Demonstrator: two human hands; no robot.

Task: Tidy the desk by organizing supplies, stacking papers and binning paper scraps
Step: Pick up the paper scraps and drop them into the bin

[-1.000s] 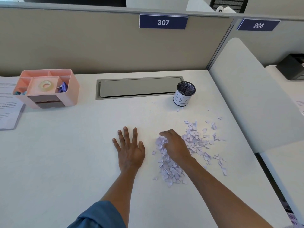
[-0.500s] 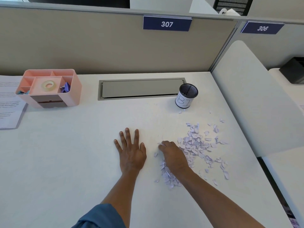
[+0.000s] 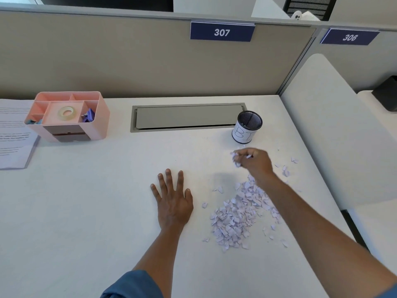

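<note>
Now my right hand (image 3: 256, 162) pinches a clump of paper scraps (image 3: 236, 158), its grip just at six o'clock of the bin (image 3: 246, 127); my left hand (image 3: 173, 198) lies spread flat on the tabletop (image 3: 86, 201), at nine o'clock of the scrap pile (image 3: 240, 216).

It was an office cubicle: beige fabric partition walls (image 3: 129, 61) carried blue numbered plates (image 3: 222, 32) (307 and 306), and the white counter (image 3: 86, 211) had a grey cable-access hatch (image 3: 187, 117).
</note>
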